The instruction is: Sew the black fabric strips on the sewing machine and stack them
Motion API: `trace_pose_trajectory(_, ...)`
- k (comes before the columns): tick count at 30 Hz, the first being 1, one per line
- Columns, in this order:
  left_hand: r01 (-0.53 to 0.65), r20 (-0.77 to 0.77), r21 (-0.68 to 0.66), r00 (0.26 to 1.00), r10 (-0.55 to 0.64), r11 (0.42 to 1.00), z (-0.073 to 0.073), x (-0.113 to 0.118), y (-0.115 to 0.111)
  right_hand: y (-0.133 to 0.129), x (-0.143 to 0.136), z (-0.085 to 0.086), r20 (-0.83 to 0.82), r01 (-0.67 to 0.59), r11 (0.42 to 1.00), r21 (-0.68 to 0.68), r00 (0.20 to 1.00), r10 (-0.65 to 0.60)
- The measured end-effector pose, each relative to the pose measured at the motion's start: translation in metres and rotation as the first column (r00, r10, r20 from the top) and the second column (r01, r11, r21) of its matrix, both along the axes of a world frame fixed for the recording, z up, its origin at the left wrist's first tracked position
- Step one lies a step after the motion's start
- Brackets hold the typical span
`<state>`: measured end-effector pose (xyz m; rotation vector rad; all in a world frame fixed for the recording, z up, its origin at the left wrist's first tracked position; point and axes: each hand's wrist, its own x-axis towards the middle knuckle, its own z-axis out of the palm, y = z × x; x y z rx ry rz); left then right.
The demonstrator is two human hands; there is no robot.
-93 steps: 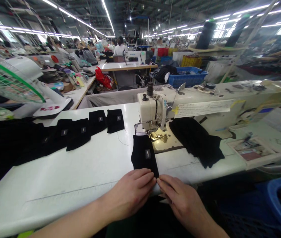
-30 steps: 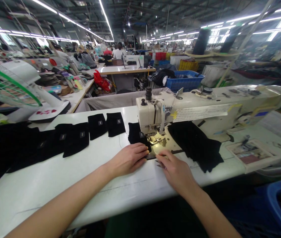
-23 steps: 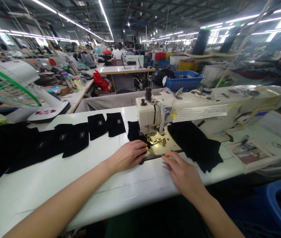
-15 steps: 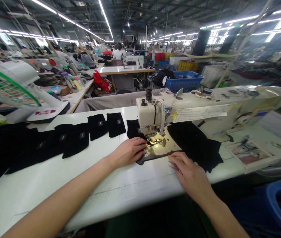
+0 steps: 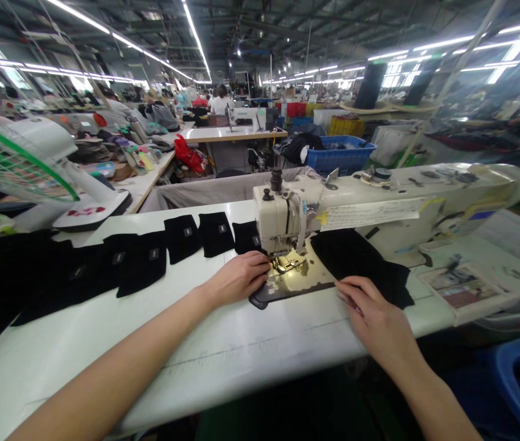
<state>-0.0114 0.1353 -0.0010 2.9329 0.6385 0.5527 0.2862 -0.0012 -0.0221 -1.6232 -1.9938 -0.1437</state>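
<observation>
My left hand (image 5: 240, 277) lies at the left of the presser foot (image 5: 288, 262), its fingertips closed on the near edge of a small black fabric piece (image 5: 247, 236) with a grey label. That piece runs in beside the needle area of the sewing machine (image 5: 333, 199); my fingers hide its near corner. My right hand (image 5: 376, 315) is at the front edge of the metal plate (image 5: 300, 278), its fingers bent and slightly apart. The fingertips come close to the left edge of a larger black cloth (image 5: 361, 260) under the machine arm; contact is unclear.
Several labelled black pieces (image 5: 182, 239) are spread in a row along the white table (image 5: 204, 352), reaching a dark heap at left. A green-rimmed fan (image 5: 21, 156) stands at the far left. Blue baskets (image 5: 340, 153) are behind the machine and at lower right.
My right hand has slid right along the plate's front edge towards the larger black cloth. My left hand stays almost in place beside the presser foot. The view has shifted slightly.
</observation>
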Motion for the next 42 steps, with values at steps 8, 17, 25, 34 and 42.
trace_pose_trajectory(8,-0.014,-0.019,0.008,1.0,0.014,1.0,-0.003,-0.001,0.002,0.003,0.021,0.009,-0.035,0.297,0.939,0.174,0.955,-0.296)
trace_pose_trajectory(17,-0.031,0.025,-0.036,0.999,0.032,0.999,-0.003,-0.001,0.006,0.015,0.037,0.004,-0.085,0.365,0.93,0.034,0.929,-0.361)
trace_pose_trajectory(25,-0.336,0.044,-0.104,0.939,0.342,0.936,-0.016,0.001,0.021,0.019,0.051,0.004,-0.132,0.396,0.918,-0.007,0.91,-0.394)
trace_pose_trajectory(34,-0.687,-0.262,-0.015,0.704,0.66,0.726,-0.018,-0.04,0.049,0.016,0.063,0.004,-0.132,0.366,0.928,-0.074,0.918,-0.373)
trace_pose_trajectory(42,-0.772,-0.156,0.008,0.627,0.763,0.636,-0.019,-0.091,0.058,0.009,0.063,0.001,-0.097,0.352,0.936,-0.005,0.932,-0.35)
